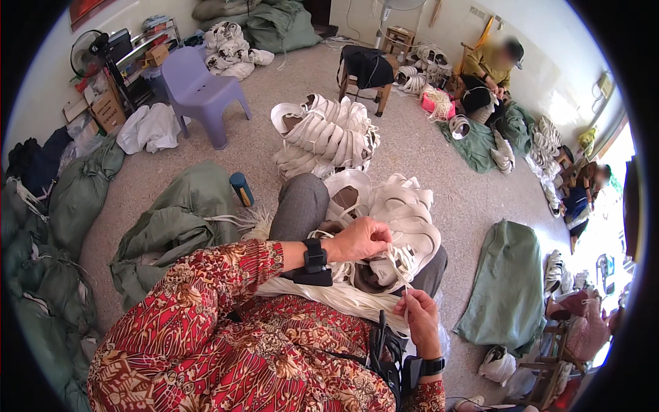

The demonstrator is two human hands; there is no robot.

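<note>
Pretty plain room tbh: pale walls (549, 55), speckled floor (467, 199), purple plastic chair (204, 90), wooden stool (382, 101), bright daylight (611, 220) blasting in on the right.

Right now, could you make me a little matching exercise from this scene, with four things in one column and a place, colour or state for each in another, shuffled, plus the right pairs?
Things:
1. right hand
2. plastic chair
3. dark cloth
4. small cylinder

Descriptions:
A. draped over a wooden stool
B. mostly blue
C. holding a pale lace
D. light purple all over

Right pairs: 1-C, 2-D, 3-A, 4-B
</note>
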